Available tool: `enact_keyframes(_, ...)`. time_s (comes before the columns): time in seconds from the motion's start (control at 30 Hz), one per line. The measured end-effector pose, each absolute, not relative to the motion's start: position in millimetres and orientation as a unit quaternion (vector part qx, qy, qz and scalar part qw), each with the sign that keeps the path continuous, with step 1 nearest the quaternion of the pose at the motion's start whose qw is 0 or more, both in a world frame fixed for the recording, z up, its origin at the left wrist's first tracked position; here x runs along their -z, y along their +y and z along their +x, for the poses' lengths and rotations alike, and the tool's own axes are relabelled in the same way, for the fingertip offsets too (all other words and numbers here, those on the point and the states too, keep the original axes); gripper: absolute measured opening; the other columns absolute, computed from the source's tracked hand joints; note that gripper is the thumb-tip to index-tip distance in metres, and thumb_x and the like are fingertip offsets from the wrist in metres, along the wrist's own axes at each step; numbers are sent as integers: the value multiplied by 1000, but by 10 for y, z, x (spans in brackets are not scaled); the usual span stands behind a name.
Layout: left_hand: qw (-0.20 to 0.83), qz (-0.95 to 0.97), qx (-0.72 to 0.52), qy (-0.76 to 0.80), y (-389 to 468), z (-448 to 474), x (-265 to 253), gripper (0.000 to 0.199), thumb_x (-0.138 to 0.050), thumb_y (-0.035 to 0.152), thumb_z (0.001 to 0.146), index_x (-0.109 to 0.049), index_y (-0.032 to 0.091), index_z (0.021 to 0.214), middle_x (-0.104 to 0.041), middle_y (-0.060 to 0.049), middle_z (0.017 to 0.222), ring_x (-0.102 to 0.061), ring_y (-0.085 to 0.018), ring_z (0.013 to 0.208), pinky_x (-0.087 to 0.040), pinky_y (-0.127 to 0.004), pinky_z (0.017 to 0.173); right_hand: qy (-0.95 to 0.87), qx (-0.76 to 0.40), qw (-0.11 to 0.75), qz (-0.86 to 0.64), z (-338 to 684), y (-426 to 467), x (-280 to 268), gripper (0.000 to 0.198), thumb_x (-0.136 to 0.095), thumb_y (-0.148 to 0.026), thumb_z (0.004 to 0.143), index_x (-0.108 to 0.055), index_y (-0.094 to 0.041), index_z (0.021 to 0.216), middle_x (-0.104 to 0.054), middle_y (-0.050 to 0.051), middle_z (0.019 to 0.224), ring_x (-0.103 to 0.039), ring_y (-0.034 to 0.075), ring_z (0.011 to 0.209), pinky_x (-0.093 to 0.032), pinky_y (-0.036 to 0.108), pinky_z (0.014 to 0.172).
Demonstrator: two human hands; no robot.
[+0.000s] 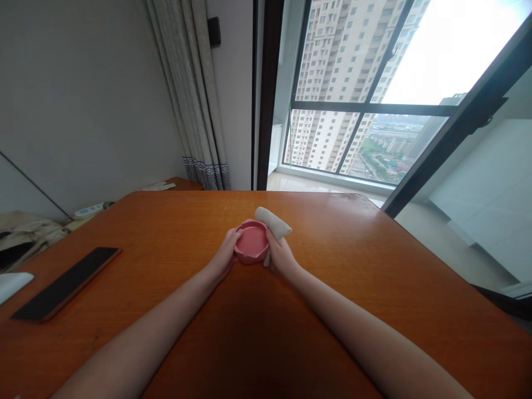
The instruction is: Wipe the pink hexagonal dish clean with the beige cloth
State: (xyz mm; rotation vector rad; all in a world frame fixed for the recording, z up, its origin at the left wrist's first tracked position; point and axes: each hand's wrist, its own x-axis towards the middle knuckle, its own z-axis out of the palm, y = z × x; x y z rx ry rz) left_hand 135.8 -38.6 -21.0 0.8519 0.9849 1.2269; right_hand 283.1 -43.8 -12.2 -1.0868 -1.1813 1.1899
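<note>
One dish (252, 240): left hand (225, 254) grips it, right hand (283, 257) grips it plus a cloth (273, 221). Wiping seems underway, unfinished.

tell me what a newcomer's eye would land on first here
Probably the pink dish near the middle of the view, over the wooden table, with the left hand on one side and the right hand on the other. A pale cloth shows beside it, in the right hand. Next might come the high-rise building outside the bright window, upper right.
</note>
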Motion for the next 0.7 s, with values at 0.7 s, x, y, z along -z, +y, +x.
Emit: enact_keyframes(0.7,562,366,-613,418,-421,1379,142,44,-59,31,79,-52,24,121,-53,-5,130,-48,-22,120,-44,-33,96,-478,-543,490,-487,2624,-609,214,55,-35,-68,81,-51,-16,90,-53,-4,41,-47,11,31,-36,20,33)
